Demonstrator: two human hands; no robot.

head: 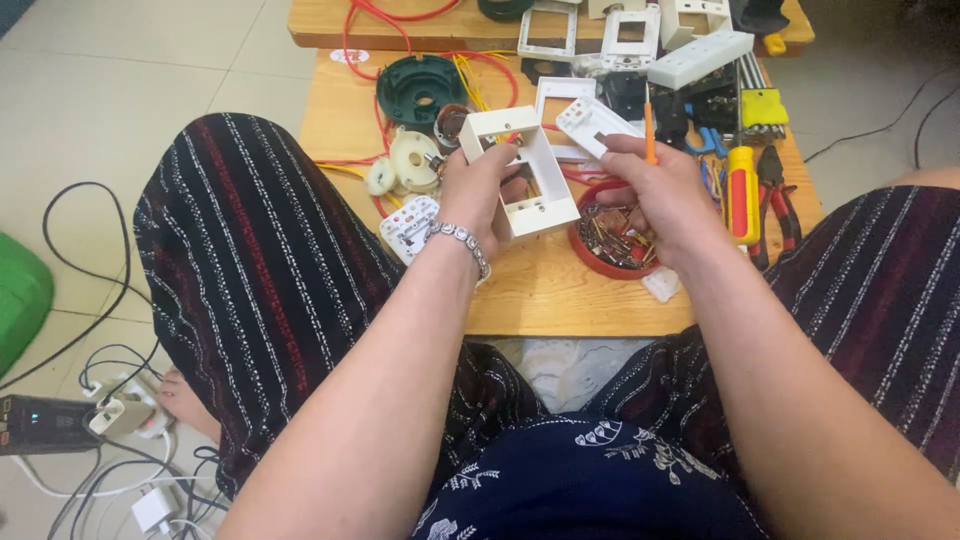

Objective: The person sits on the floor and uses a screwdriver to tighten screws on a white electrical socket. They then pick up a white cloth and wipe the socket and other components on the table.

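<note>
Centre of the frame: the left hand (478,195) grips a white rectangular switch box (519,170), tilted, above the wooden table (540,290). Just right of it, the right hand (655,195) is closed around an orange-handled screwdriver (648,130), apparently a thin one, its shaft hidden. Below the hands sits a red bowl (585,255) of small parts; right of them, a yellow-and-red screwdriver (741,195).

Round white-red sticker (349,57) at wooden table's (530,290) far-left corner.
</note>
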